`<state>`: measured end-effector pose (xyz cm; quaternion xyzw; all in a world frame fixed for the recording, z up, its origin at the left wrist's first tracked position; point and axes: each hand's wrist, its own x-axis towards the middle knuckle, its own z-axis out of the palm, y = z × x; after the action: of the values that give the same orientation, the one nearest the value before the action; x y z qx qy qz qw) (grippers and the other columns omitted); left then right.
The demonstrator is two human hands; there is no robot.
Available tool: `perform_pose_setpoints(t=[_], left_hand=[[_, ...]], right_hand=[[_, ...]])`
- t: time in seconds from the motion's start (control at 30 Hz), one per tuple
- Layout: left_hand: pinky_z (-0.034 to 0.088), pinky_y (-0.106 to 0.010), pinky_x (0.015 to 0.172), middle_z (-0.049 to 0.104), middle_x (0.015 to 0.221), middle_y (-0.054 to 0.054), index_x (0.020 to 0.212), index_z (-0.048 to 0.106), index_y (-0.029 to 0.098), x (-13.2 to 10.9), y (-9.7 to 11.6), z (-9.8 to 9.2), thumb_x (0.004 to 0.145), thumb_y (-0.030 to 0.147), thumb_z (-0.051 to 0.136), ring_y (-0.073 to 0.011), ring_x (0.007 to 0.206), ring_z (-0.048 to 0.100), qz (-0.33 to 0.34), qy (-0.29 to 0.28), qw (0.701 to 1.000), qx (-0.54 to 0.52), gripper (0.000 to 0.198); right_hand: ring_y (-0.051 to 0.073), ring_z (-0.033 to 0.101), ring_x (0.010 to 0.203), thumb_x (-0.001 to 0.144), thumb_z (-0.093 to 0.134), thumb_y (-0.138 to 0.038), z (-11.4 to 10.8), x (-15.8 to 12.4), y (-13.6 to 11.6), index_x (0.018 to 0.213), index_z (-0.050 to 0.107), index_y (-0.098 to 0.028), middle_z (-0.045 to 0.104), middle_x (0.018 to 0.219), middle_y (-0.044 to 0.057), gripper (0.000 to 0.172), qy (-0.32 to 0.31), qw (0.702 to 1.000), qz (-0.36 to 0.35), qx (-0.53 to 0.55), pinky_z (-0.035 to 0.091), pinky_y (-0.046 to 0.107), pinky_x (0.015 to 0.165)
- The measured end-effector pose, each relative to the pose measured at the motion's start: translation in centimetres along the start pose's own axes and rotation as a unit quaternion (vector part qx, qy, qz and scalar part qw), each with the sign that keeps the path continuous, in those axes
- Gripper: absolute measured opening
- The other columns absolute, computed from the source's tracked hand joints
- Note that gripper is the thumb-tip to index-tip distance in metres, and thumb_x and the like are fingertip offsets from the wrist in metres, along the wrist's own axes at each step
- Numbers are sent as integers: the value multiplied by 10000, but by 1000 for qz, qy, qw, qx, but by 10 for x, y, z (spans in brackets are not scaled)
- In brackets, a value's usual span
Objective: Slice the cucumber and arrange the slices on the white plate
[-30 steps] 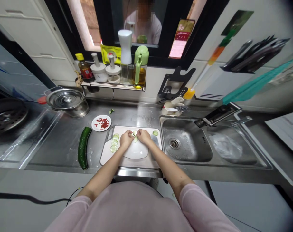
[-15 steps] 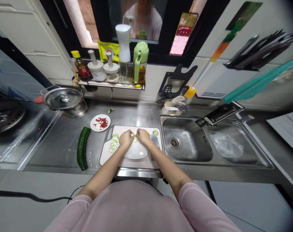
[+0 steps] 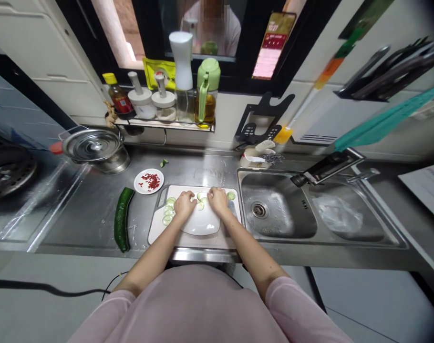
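Note:
A white plate [image 3: 201,226] rests on the cutting board [image 3: 161,237], with several thin cucumber slices [image 3: 201,206] on its far part. My left hand [image 3: 184,206] is over the plate's left side, fingers bent and tips pinched at the edge of a pale green slice. Over the right side is my right hand [image 3: 219,200], its fingers bent but slightly apart, with nothing visible in them. A row of overlapping cucumber slices [image 3: 169,212] lies on the board left of the plate. One lone slice [image 3: 231,195] sits at the board's far right corner, near a knife blade [image 3: 232,206] partly hidden by my right hand.
Left of the board lie a whole cucumber [image 3: 122,220] and a small plate of chopped red pieces [image 3: 149,181]. Behind them are green scraps [image 3: 163,163] and a lidded steel pot [image 3: 111,159]. A sink [image 3: 277,221] adjoins on the right. Seasoning bottles stand on a shelf [image 3: 167,125].
My hands have moved apart: the right one shifted right and its fingers loosened, while the left drew slightly left. More of the slices on the plate now shows between them.

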<state>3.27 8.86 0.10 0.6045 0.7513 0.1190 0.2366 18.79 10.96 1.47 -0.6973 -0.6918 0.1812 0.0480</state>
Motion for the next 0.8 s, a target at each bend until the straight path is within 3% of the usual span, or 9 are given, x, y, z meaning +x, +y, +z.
perform_pose_setpoints(t=[0.3,0.8], left_hand=[[395,-278,720,665,1024,-25,911,651,264,3,8,3,820,379,574,-202,921,608,10,-12,1000,5,166],[396,-288,727,660,1036,-32,893,654,259,9,8,9,821,378,575,-205,921,607,6,-23,1000,18,159]], right_hand=[[228,533,994,896,528,-362,8,-16,9,966,633,-197,648,1008,85,208,-10,999,31,5,358,298,783],[240,530,1054,898,533,-341,2,-13,0,1014,635,-182,650,1072,120,221,-36,998,40,-33,366,319,831]])
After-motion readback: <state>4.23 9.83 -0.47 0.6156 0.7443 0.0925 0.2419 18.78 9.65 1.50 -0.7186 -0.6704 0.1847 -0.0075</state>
